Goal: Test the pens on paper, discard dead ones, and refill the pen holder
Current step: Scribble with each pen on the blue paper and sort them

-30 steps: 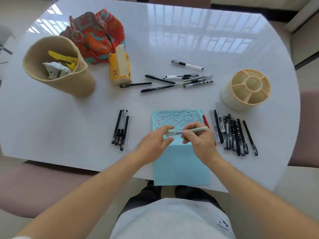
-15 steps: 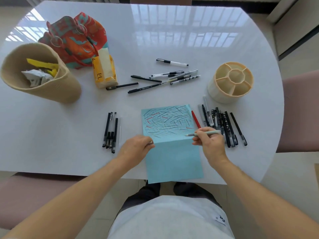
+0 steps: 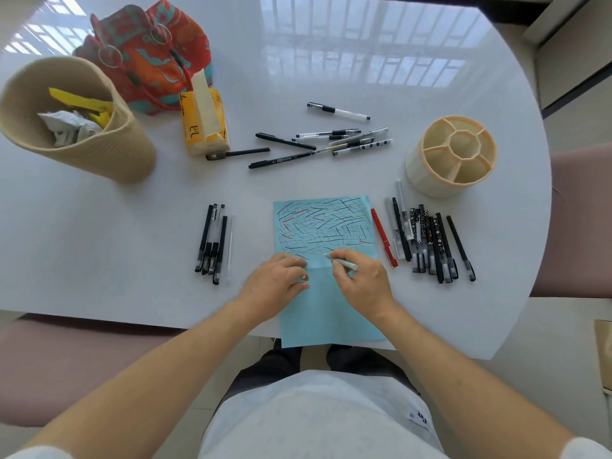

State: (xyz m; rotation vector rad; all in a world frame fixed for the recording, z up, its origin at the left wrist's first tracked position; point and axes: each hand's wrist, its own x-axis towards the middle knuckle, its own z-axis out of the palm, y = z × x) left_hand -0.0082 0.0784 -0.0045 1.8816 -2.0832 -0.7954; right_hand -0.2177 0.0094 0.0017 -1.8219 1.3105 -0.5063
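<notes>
Right hand gripping pale pen, tip on blue paper (already scribbled over); left hand curled, pinching small cap at paper's left edge; pen holder far right, upright.

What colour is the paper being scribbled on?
Light blue paper, covered with black and a few red test strokes; the head view shows it best.

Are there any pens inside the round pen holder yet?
No, the round pen holder shows only bare compartments; pens lie on the table instead.
</notes>
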